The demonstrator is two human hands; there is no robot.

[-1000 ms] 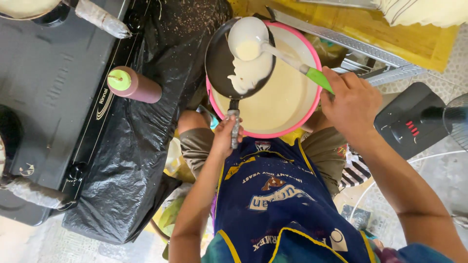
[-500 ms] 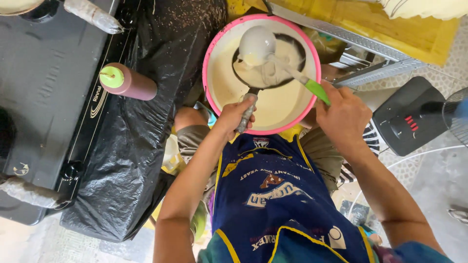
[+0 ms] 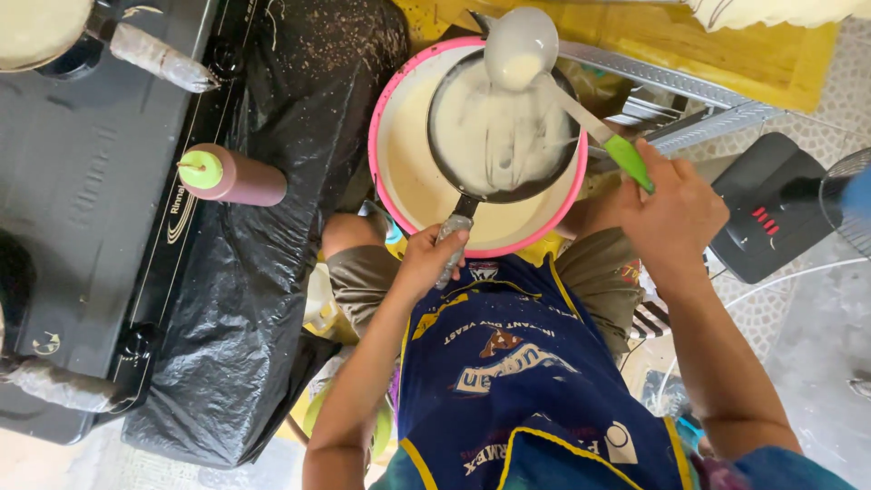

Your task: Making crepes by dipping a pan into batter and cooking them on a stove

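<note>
Pale, runny batter coats most of the small dark round frying pan [image 3: 504, 136], which sits tilted over the wide pink-rimmed plastic basin [image 3: 386, 118] of the same cream batter. The left hand [image 3: 434, 263] is clenched around the pan's metal handle at the near rim of the basin, holding the pan above the batter rather than resting it there, as far as the view shows. The right hand [image 3: 671, 213] grips the green handle of a white plastic ladle [image 3: 520, 45], whose bowl hovers at the far edge of the pan with some batter inside it. Streaks run down the pan's face toward the basin, so the coating looks largely done, with the excess left to drain off; the pan is not yet on any burner.

To the left, well apart from the basin, a brown squeeze bottle with a green cap [image 3: 231, 177] lies on a crumpled black plastic sheet [image 3: 245, 299] beside a black gas stove [image 3: 82, 200]. On the right stands a black fan base [image 3: 771, 204].
</note>
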